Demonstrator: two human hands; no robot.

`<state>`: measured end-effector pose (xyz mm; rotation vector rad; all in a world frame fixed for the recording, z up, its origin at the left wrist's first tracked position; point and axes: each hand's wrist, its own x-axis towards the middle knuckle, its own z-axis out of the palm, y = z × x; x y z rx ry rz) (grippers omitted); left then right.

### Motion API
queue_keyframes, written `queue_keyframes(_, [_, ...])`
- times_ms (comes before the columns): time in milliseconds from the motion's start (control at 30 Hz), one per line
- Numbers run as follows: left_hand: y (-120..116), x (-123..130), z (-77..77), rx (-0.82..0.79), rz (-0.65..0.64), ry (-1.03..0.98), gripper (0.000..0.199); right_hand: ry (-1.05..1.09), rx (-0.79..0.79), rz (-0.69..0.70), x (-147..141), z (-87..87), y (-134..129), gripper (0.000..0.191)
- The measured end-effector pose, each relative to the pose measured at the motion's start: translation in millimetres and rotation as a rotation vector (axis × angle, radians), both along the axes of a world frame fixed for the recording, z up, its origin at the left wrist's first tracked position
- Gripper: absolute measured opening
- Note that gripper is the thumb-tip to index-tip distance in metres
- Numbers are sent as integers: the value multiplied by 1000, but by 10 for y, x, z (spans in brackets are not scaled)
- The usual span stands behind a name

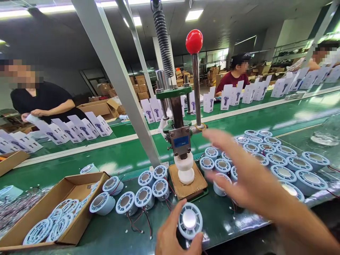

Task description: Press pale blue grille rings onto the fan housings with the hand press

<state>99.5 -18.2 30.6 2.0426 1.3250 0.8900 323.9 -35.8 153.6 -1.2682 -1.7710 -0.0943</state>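
Evidently, left hand (168, 235): grasping the round pale-blue part (189, 220) by its rim between thumb and a finger; this edge grip leaves the face uncovered, and probably spares it smudges.
Right hand (247, 180): blurred by motion, fingers spread, gripping nothing visible; it hovers in view over the right-hand rows, though any contact with them cannot be told.
Hand press (181, 141): upright behind the held part, its red knob (194, 41) raised; likely central so either hand can reach it.
White plunger (186, 176): above the brown pad (177, 187), which probably protects the base.
Similar parts (143, 197): loosely grouped left of the press, packed closer at right; face up, perhaps so their thin leads stay free.
Carton (79, 226): open at left, its walls keeping the loose blue grilles together.
Held part: in front of the press, near the worktop (217, 226) edge; spoked blue ring, bright silvery disc at centre, face towards the camera; whether it rests or is lifted, unclear.
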Motion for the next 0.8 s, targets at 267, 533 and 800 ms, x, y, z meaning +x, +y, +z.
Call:
queue_keyframes(267, [985, 147, 717, -71, 36, -133, 56, 190, 117, -154, 272, 2167, 1405, 55])
queue_keyframes(533, [1190, 170, 443, -130, -25, -226, 60, 296, 5, -67, 334, 2024, 1623, 68])
queue_keyframes(800, [1192, 466, 445, -226, -271, -423, 57, 310, 18, -70, 352, 2031, 1607, 64])
